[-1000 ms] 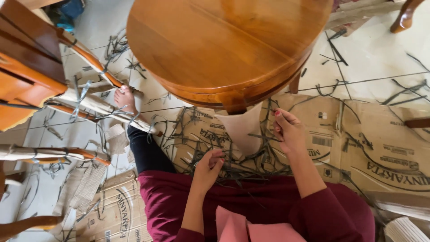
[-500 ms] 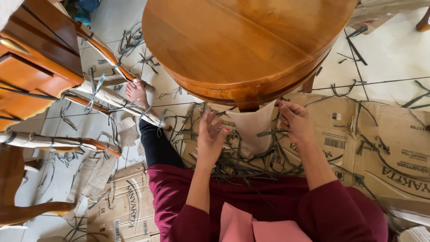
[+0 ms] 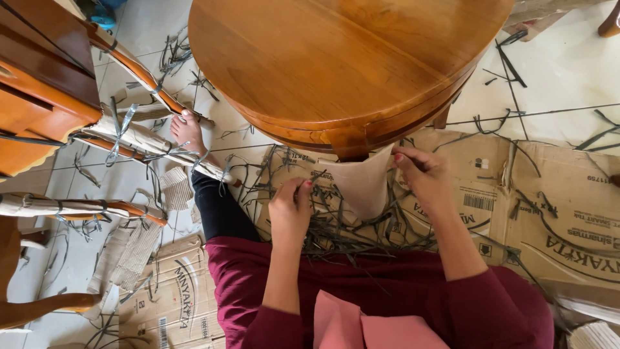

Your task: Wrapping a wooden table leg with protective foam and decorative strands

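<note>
Both hands, left hand (image 3: 290, 210) and right hand (image 3: 423, 174), hold paper wrap (image 3: 361, 184) around a table leg (image 3: 352, 145); fingers partly hidden behind it.

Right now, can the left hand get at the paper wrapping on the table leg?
Probably yes. The left hand hangs just beside the paper wrapping on the table leg, with nothing between them but loose cut straps on the floor. The right hand is already at the wrapping's other edge.

The round table (image 3: 342, 58) is glossy honey-brown wood. At six o'clock, the sleeves (image 3: 497, 304) are maroon. The flattened cardboard (image 3: 555, 194) at three o'clock is tan with dark print; the floor tiles (image 3: 568, 64) are off-white.
</note>
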